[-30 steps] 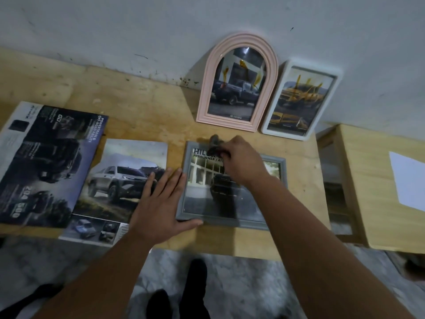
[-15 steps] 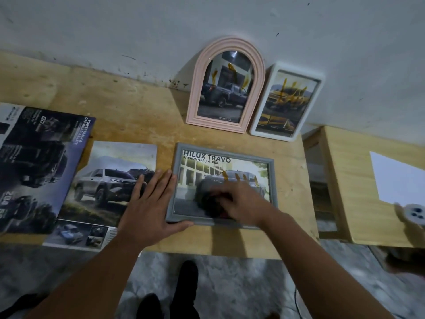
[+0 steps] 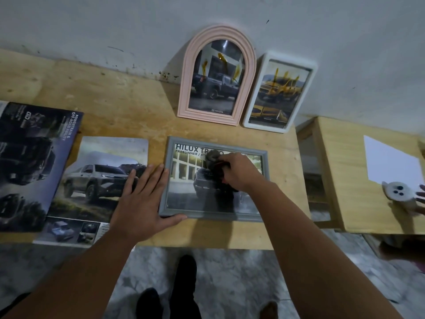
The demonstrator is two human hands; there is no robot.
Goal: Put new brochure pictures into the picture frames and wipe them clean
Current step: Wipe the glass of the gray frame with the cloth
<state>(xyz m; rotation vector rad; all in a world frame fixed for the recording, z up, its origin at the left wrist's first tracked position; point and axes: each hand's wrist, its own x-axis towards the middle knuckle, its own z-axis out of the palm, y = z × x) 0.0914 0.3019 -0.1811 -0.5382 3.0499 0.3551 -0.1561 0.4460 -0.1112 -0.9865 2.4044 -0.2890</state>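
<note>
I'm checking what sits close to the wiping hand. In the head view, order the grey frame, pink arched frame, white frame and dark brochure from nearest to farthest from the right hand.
1. grey frame, under the right hand.
2. pink arched frame, behind, against the wall.
3. white frame, behind and rightward; close to the pink one's distance.
4. dark brochure, far left.

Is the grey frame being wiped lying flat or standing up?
Lying flat. The grey frame rests face up on the wooden table, while the pink arched frame behind leans against the wall.
</note>
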